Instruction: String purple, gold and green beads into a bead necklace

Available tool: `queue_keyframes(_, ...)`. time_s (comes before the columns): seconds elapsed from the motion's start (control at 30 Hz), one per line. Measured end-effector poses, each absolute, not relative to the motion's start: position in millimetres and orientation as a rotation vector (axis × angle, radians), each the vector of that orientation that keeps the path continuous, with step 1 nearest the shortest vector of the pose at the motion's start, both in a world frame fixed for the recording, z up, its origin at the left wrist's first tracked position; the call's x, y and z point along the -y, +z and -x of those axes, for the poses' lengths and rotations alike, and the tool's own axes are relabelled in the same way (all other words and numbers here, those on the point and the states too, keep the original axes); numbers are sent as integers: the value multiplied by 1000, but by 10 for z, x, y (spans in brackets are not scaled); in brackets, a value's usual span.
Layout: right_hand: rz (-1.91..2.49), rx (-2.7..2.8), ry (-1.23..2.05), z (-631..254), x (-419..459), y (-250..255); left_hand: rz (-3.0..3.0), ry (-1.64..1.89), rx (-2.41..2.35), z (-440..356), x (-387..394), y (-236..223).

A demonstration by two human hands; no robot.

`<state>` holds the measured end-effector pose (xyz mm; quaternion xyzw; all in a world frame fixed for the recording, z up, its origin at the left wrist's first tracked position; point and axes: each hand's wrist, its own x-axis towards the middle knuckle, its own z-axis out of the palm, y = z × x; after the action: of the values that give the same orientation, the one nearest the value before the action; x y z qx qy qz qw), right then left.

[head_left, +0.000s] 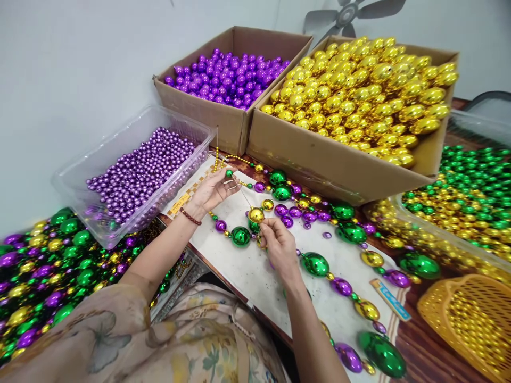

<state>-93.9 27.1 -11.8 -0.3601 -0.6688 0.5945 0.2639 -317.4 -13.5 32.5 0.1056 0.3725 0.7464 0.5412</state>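
Note:
My left hand (211,189), raised over the white mat, pinches a small green bead (229,173) at its fingertips while the other fingers fan out loosely. From there a thin string (241,192) runs taut down to a large gold bead (256,215). My right hand (279,243) grips that gold bead between thumb and fingers. Just behind it, a large green bead is partly covered. On the mat to the left lies a strand with a green oval bead (240,236) and a purple bead (221,226). A long necklace of green, purple and gold beads (315,264) curves around my right arm.
Behind the mat (235,268) stand cardboard boxes of purple balls (227,80) and gold oval beads (359,101). A clear tub (131,175) of small purple beads is at left, above heaped finished strands (51,271). An orange basket (435,298) sits at right.

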Motion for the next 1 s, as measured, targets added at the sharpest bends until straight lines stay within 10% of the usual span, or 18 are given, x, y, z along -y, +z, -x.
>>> queue_keyframes(1.0, 883, 1429, 1811, 1630, -541, -139, -316, 1958, -1070, 2844, -116, -6)
